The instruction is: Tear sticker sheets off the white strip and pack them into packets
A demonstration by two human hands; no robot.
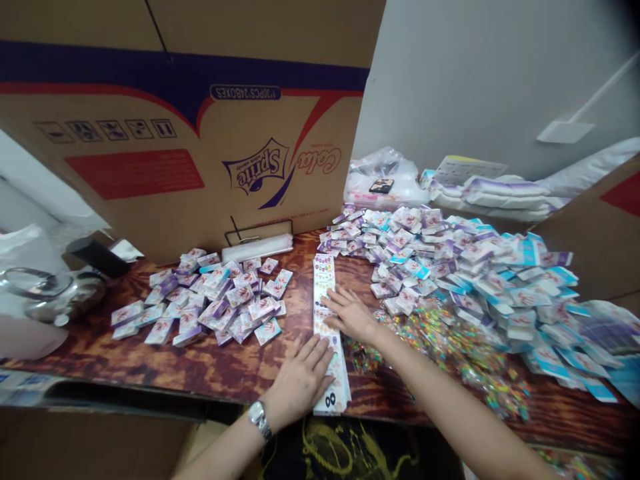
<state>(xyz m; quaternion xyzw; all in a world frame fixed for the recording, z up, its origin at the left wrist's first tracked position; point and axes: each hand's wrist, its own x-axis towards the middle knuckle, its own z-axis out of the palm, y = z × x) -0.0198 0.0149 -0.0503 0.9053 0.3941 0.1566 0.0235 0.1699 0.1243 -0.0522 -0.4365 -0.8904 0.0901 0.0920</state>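
Mottled tabletop (299, 293), sticker sheets (340, 367) partly under left grip (301, 373) and right grip (353, 316), both released.

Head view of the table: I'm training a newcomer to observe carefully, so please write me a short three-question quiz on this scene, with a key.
1. True or false: the watch is worn on the right wrist.
2. What do the left hand and the right hand both rest on?
a) small boxes
b) printed strips
c) a plastic bag
3. Fill in: the big carton behind the table's contents carries the words "Cola" and "____".

Key: 1 false, it is on the left; 2 b; 3 Sprite.
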